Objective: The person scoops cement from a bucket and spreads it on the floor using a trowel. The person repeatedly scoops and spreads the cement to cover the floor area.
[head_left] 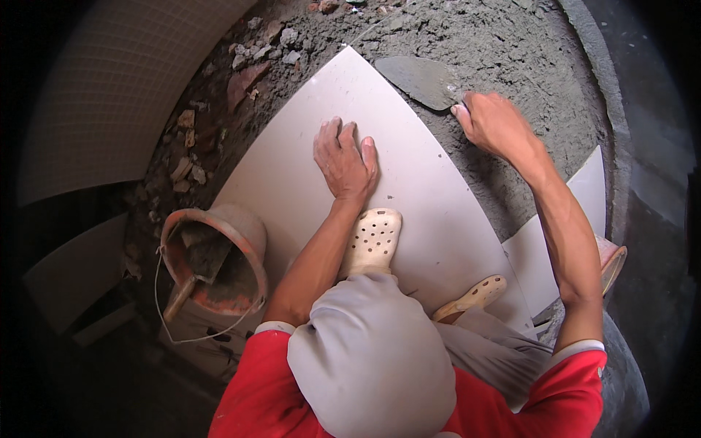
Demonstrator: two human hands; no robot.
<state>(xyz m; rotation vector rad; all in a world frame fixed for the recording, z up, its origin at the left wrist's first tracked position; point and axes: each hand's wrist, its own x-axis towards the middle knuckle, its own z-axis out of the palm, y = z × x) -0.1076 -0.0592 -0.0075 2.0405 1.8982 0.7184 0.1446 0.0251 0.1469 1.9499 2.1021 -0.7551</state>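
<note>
A large white tile (416,182) lies in front of me, one corner pointing away into the wet grey mortar (504,51). My left hand (347,162) rests on the tile's surface with its fingers stretched out, holding nothing. To the right, my right hand (493,124) is closed around the handle of a trowel (420,79), most of that handle hidden in the fist. The trowel's pointed blade faces left, beside the tile's far right edge and over the mortar.
At left a worn orange-rimmed bucket (250,232) contains a wooden-handled tool (180,298). Rubble (247,84) borders the tile's far left edge. Another white tile piece (537,252) and a second bucket (612,266) are at right. My pale clogs (374,237) stand on the large tile.
</note>
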